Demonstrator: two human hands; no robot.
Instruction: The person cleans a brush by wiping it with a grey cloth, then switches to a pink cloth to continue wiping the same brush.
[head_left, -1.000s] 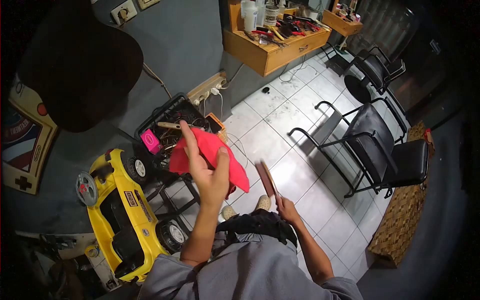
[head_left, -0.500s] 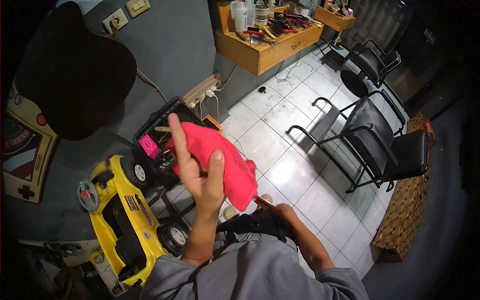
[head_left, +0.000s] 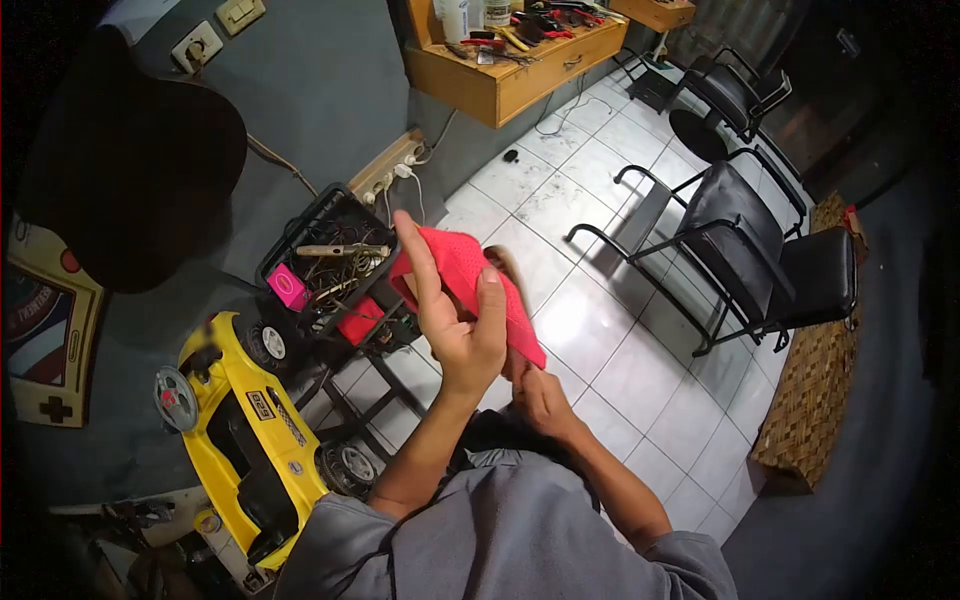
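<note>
My left hand is raised in front of me with a red dotted cloth between thumb and fingers. Its index finger points up along the cloth's left edge, and the thumb presses on the front. Close below the cloth's lower corner is my right hand, its fingers closed. A narrow brown piece shows at those fingers, mostly hidden, and I cannot tell what it is. Behind the cloth's right edge a curved brown piece sticks out.
Left of my hands stands a black trolley basket with cables and a pink box. A yellow toy car is below it. Tools lie on a wooden wall drawer. Black chairs stand on the tiled floor to the right.
My left hand and the cloth have shifted right, uncovering more of the basket. My right hand has risen to the cloth's lower corner. The head view has tilted slightly.
</note>
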